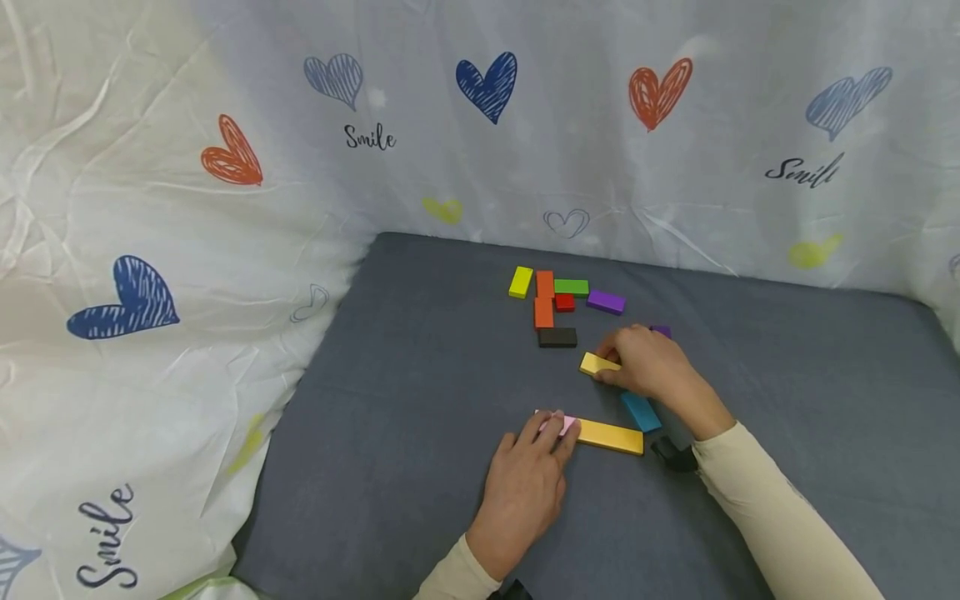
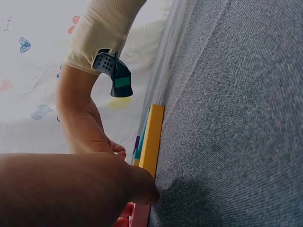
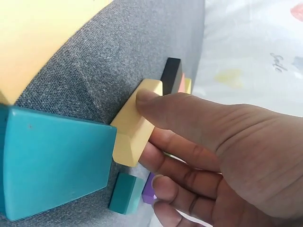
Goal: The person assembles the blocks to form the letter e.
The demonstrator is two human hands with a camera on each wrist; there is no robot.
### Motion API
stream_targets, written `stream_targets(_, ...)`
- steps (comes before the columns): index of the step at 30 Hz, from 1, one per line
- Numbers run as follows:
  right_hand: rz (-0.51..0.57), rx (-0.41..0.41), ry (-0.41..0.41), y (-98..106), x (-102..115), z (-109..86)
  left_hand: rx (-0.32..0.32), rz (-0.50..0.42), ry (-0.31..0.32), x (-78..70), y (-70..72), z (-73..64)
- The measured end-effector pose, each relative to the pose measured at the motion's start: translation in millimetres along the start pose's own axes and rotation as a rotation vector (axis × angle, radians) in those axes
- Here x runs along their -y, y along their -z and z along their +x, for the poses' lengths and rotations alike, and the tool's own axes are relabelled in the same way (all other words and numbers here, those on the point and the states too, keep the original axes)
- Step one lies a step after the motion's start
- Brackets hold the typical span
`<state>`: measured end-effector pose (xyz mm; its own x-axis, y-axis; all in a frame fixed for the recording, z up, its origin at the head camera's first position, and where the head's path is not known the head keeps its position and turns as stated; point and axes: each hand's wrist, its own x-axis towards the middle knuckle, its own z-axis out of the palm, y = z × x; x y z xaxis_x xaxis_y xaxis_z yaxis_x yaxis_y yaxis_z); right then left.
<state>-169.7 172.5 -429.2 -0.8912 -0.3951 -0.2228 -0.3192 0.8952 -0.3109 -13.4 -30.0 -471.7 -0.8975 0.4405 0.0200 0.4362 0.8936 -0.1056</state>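
My left hand (image 1: 521,492) rests with fairly straight fingers across a pink block (image 1: 568,425), which they partly cover. A long orange-yellow block (image 1: 611,436) lies end to end with the pink one. Beyond it, my right hand (image 1: 647,362) pinches a pale yellow block (image 1: 592,363) between thumb and fingers; the thumb (image 3: 149,101) presses on one face in the right wrist view. Close below that hand lies a blue block (image 1: 641,412), angled toward the long block's right end. Behind the right hand a purple block (image 1: 662,331) is mostly hidden.
Farther back on the grey cloth (image 1: 405,400) lie a black block (image 1: 557,337), two orange blocks (image 1: 543,313), a small red block (image 1: 565,302), a green block (image 1: 572,287), a yellow block (image 1: 521,282) and a purple block (image 1: 606,302). A white printed curtain (image 1: 570,158) borders the cloth.
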Motion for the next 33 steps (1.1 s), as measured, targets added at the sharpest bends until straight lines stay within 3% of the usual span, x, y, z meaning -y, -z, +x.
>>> stream_targets(6,0.010,0.018,-0.013,-1.1,-0.5,-2.6,-0.020,-0.006,0.000,-0.3,-1.3,-1.8)
stream_targets(15,0.017,0.022,-0.031,-2.2,-0.9,-4.7,0.026,-0.019,0.009,-0.5,-0.2,-1.1)
stream_targets(26,0.028,0.027,-0.033,0.1,0.4,-6.8,-0.009,-0.014,-0.002,1.3,-1.2,-0.7)
stream_targets(33,0.041,0.034,-0.040,0.1,0.0,-7.2,0.006,-0.018,0.004,1.3,-0.4,0.5)
